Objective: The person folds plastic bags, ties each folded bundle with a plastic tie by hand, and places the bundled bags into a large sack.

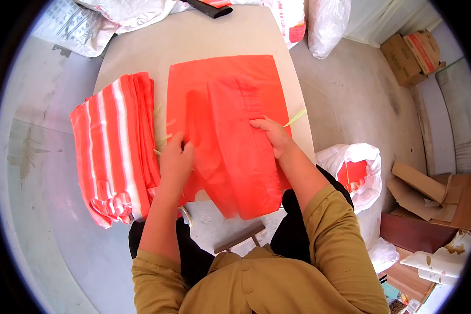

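Observation:
A folded red garment point(230, 136) with a gathered elastic band lies over a flat red sheet point(220, 65) on the table. My right hand point(272, 135) grips the garment at the band, thumb on top and the other fingers hidden beneath. The garment's lower end is blurred and hangs past the table's near edge. At the garment's left side, my left hand point(177, 159) is closed with curled fingers; what it pinches cannot be made out. Left of that hand sits a stack of folded red garments with white stripes point(112, 141), reaching over the table's left edge.
The beige table point(193, 31) has rounded sides. White sacks point(78, 29) and a dark folded item point(212, 8) are at its far end. On the floor to the right are an open white sack point(369, 157) with red contents, cardboard boxes point(411, 57) and an opened carton point(424, 193).

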A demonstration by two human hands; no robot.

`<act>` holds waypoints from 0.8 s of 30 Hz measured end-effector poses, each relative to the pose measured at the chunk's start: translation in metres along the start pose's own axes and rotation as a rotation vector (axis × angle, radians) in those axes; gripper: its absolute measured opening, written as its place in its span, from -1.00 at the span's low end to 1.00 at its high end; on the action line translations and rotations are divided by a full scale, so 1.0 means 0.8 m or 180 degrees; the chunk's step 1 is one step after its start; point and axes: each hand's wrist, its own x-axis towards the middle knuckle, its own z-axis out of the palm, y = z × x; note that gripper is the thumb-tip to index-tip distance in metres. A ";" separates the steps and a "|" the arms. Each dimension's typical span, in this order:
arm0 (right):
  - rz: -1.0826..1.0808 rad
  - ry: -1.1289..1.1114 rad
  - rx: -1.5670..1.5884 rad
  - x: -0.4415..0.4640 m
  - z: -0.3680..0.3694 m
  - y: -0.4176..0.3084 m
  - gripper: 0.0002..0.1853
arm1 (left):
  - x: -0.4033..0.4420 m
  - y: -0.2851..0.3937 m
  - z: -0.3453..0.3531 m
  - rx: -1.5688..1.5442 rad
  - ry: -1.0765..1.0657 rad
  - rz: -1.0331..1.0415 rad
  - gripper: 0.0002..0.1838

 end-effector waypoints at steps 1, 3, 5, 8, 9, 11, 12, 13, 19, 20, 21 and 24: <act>-0.0025 -0.0082 0.0029 0.001 0.002 0.000 -0.52 | 0.002 -0.017 -0.003 -0.0675 -0.0135 -0.0146 -0.84; -0.0075 -0.0251 0.0086 0.002 0.010 0.002 -0.47 | 0.002 -0.022 -0.007 -0.1780 -0.0413 -0.0461 -0.85; -0.0191 0.0281 -0.0114 -0.006 0.038 0.001 -0.39 | -0.004 0.000 -0.015 -0.2640 -0.0695 -0.0799 -0.86; -0.0481 0.0422 -0.0553 -0.012 0.057 0.001 -0.35 | 0.000 -0.006 -0.004 -0.2684 -0.0814 -0.0819 -0.88; -0.0598 0.0362 -0.0721 -0.012 0.058 0.002 -0.34 | 0.000 0.003 0.001 -0.2757 -0.0754 -0.0867 -0.89; -0.1021 0.0398 -0.1210 -0.011 0.055 0.009 -0.37 | -0.002 0.027 0.016 -0.2909 -0.0632 -0.0968 -0.91; -0.1233 0.0413 -0.1455 -0.010 0.051 0.014 -0.38 | -0.002 0.030 0.022 -0.2765 -0.0760 -0.0905 -0.92; -0.1299 0.0336 -0.1552 -0.009 0.045 0.019 -0.40 | -0.001 0.030 0.027 -0.2620 -0.0887 -0.0843 -0.92; -0.1632 0.0334 -0.2404 -0.024 0.032 0.028 -0.51 | -0.013 0.040 0.082 -0.0962 -0.0840 0.0370 -0.81; -0.1774 0.0399 -0.2721 -0.019 0.021 0.029 -0.53 | -0.014 0.042 0.083 -0.0430 -0.0689 0.0927 -0.79; -0.1914 0.0465 -0.3035 -0.016 0.013 0.027 -0.56 | -0.015 0.043 0.084 0.0111 -0.0533 0.1477 -0.78; -0.2164 0.0730 -0.4834 -0.044 0.016 -0.012 -0.72 | -0.022 0.050 0.081 0.0623 -0.0444 0.1763 -0.61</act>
